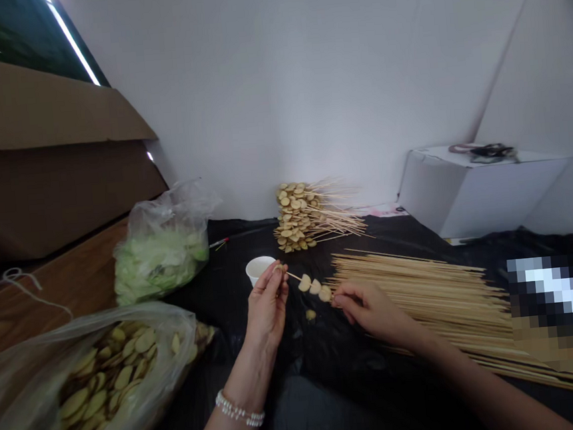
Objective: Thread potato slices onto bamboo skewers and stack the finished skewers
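Observation:
Between my hands runs a thin wooden skewer (293, 276) with a few pale potato slices (315, 286) threaded on it. My left hand (267, 304), with a beaded bracelet at the wrist, pinches a slice at the skewer's tip. The fingers partly cover that slice. My right hand (372, 308) is closed on the skewer near the lowest threaded slice. A loose slice (310, 314) lies on the black sheet (301, 387) below. At the left, an open plastic bag (174, 312) holds many potato slices (123, 363).
Bare skewers (423, 290) lie in a wide bundle at right. Filled skewers (294, 217) are stacked by the wall. A white cup (258, 269) stands behind my left hand. A bag of pale green pieces (162, 259), a cardboard box (53, 182) and a white box (485, 191) stand around.

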`<state>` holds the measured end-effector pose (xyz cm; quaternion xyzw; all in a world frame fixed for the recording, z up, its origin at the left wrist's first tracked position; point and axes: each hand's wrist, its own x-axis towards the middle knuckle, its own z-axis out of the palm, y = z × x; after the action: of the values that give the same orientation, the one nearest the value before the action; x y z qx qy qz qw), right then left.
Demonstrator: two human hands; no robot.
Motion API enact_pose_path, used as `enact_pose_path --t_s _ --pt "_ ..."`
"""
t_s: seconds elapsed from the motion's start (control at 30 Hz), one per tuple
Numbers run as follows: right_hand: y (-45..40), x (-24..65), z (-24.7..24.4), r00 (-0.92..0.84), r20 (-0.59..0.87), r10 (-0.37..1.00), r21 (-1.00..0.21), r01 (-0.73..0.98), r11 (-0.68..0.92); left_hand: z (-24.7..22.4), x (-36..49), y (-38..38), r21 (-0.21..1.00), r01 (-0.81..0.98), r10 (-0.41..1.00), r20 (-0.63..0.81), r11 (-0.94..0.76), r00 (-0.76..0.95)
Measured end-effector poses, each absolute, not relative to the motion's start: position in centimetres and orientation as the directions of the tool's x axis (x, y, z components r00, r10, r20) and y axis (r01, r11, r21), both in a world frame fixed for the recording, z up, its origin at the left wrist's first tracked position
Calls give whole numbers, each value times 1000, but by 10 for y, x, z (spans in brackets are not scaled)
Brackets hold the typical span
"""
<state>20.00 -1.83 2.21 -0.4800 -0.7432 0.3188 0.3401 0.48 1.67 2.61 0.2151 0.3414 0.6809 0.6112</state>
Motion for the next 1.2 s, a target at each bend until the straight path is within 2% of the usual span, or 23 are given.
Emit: enact_pose_path --t_s 0.63,0.93,1.0,1.1,1.2 --pt "-20 197 20 -319 210 924 -757 545 360 20 4 16 810 -577 979 -20 -103 -203" --pt "-19 197 10 -329 392 859 -562 654 507 21 6 17 792 -607 985 -53 -60 -166" --pt "-20 197 11 -340 340 877 -639 600 481 21 6 17 791 -609 986 -53 -55 -159" --pt "-21 196 15 -392 160 906 -826 449 340 21 6 17 792 -608 987 -52 -50 -150" --pt "-20 196 17 -374 103 922 -874 407 263 24 7 16 791 -611 990 -55 -35 -129"
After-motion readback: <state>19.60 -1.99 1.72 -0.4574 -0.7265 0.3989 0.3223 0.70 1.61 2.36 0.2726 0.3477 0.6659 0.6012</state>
